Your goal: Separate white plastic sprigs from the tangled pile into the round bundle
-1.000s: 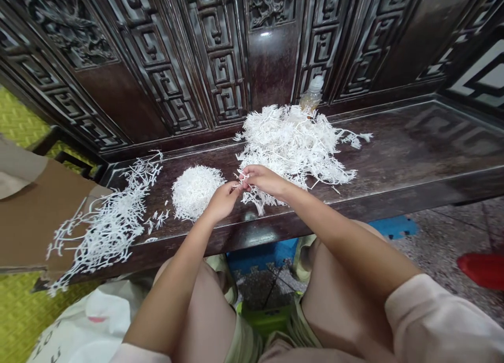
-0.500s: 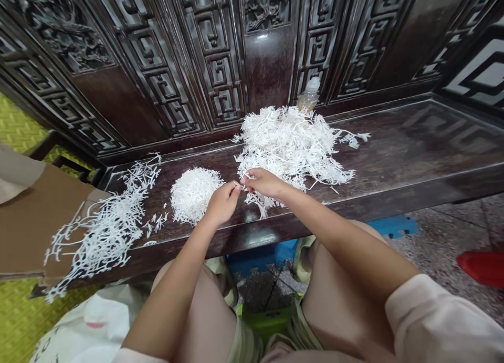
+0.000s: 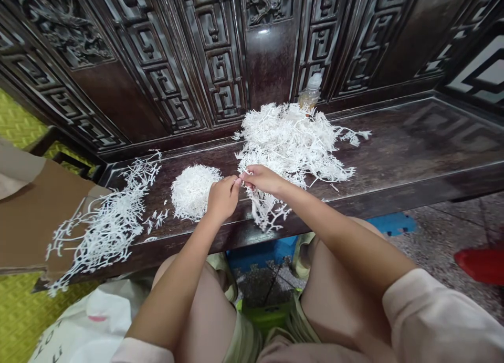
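Head view — right hand (image 3: 262,179) pinches a white sprig (image 3: 264,210), left hand (image 3: 222,199) curled, grip unclear.

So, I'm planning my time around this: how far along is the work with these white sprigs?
Done, it seems: the tight round mound of white sprigs on the dark wooden bench. In hand: the left hand and right hand meet on a white sprig. Left: the large loose heap, and probably the loose sprigs over the cardboard.
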`<state>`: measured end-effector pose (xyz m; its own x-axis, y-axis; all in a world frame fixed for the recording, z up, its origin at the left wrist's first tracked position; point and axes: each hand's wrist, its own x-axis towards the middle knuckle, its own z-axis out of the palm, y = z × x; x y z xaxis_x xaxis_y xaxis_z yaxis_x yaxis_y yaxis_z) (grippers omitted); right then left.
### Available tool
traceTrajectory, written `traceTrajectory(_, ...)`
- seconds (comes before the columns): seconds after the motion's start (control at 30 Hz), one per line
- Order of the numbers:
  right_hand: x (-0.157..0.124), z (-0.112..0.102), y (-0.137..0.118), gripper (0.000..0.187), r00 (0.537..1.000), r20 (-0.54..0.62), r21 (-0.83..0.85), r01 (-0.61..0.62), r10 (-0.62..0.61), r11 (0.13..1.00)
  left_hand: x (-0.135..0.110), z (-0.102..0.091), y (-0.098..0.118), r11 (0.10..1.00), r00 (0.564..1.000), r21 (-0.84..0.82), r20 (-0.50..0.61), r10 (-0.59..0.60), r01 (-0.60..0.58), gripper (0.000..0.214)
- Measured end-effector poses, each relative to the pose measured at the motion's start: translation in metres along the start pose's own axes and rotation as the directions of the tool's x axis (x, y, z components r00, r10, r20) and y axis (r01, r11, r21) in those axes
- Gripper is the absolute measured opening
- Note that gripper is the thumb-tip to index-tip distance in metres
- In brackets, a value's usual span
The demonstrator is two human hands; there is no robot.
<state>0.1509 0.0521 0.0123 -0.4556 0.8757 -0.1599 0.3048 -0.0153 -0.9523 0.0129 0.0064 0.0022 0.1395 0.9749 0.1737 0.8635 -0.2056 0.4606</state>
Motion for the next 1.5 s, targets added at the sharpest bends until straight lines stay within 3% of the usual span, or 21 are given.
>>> traceTrajectory(0.3, 0.004, 0.002, 0.002, 0.022, 0.986, -0.100, -0.198, 0.113, -0.134, 0.974, -0.001, 0.001, 0.007, 0.987, 0.984, -0.159, -0.171, -0.043, 0.015, 0.029)
traceTrajectory(0.43, 0.011, -0.012, 0.005, 0.019, 0.942, -0.320, -0.297, 0.003, -0.103, 0.955, -0.015, -0.016, 0.024, 0.978, 0.972, -0.206, -0.236, -0.019, -0.031, 0.032)
traceTrajectory(0.5, 0.014, -0.027, 0.007, 0.015, 0.909, -0.413, -0.266, -0.066, -0.052, 0.962, -0.019, -0.027, 0.023, 0.969, 0.963, -0.247, -0.258, -0.075, 0.010, 0.034)
traceTrajectory(0.57, 0.014, -0.038, 0.010, 0.014, 0.926, -0.376, -0.189, -0.085, 0.008, 0.978, -0.016, -0.036, 0.010, 0.960, 0.938, -0.250, -0.287, -0.195, 0.123, 0.034)
traceTrajectory(0.63, 0.012, -0.040, 0.011, 0.017, 0.960, -0.268, -0.100, -0.111, 0.081, 0.989, -0.007, -0.039, -0.016, 0.943, 0.903, -0.208, -0.294, -0.315, 0.261, 0.034)
traceTrajectory(0.7, 0.009, -0.033, 0.011, 0.020, 0.982, -0.150, -0.040, -0.125, 0.117, 0.991, 0.003, -0.037, -0.050, 0.913, 0.878, -0.110, -0.249, -0.408, 0.393, 0.032)
traceTrajectory(0.83, 0.005, -0.014, 0.008, 0.020, 0.995, 0.009, 0.043, -0.095, 0.095, 0.995, 0.011, -0.025, -0.106, 0.782, 0.784, 0.073, -0.113, -0.610, 0.619, 0.019)
traceTrajectory(0.93, 0.006, -0.007, 0.006, 0.019, 0.993, 0.031, 0.055, -0.112, 0.110, 0.992, 0.009, -0.017, -0.117, 0.726, 0.732, 0.097, -0.108, -0.672, 0.681, 0.029)
traceTrajectory(1.03, 0.007, -0.006, 0.007, 0.023, 0.994, 0.023, 0.014, -0.107, 0.106, 0.994, 0.011, -0.015, -0.103, 0.713, 0.708, 0.074, -0.230, -0.668, 0.697, 0.039)
traceTrajectory(1.1, 0.008, -0.006, 0.009, 0.025, 0.996, -0.006, -0.004, -0.091, 0.091, 0.996, 0.013, -0.017, -0.086, 0.765, 0.731, 0.037, -0.327, -0.599, 0.643, 0.037)
traceTrajectory(1.13, 0.008, -0.007, 0.010, 0.025, 0.996, -0.026, -0.014, -0.082, 0.081, 0.997, 0.013, -0.018, -0.076, 0.816, 0.770, -0.002, -0.328, -0.547, 0.578, 0.035)
traceTrajectory(1.17, 0.008, -0.007, 0.010, 0.026, 0.996, -0.050, -0.031, -0.072, 0.071, 0.997, 0.013, -0.019, -0.064, 0.869, 0.827, -0.063, -0.279, -0.488, 0.491, 0.034)
traceTrajectory(1.23, 0.008, -0.007, 0.010, 0.028, 0.993, -0.103, -0.086, -0.060, 0.051, 0.994, 0.009, -0.019, -0.041, 0.918, 0.936, -0.234, -0.071, -0.344, 0.320, 0.041)
traceTrajectory(1.27, 0.008, -0.008, 0.010, 0.028, 0.990, -0.132, -0.118, -0.057, 0.041, 0.991, 0.005, -0.018, -0.030, 0.915, 0.963, -0.303, 0.038, -0.268, 0.267, 0.046)
traceTrajectory(1.37, 0.009, -0.009, 0.009, 0.028, 0.979, -0.204, -0.192, -0.048, 0.008, 0.980, -0.006, -0.013, -0.003, 0.941, 0.976, -0.282, 0.162, -0.147, 0.189, 0.050)
traceTrajectory(1.5, 0.009, -0.009, 0.008, 0.030, 0.971, -0.240, -0.194, -0.037, -0.011, 0.980, -0.010, -0.007, 0.008, 0.977, 0.987, -0.151, 0.061, -0.146, 0.153, 0.047)
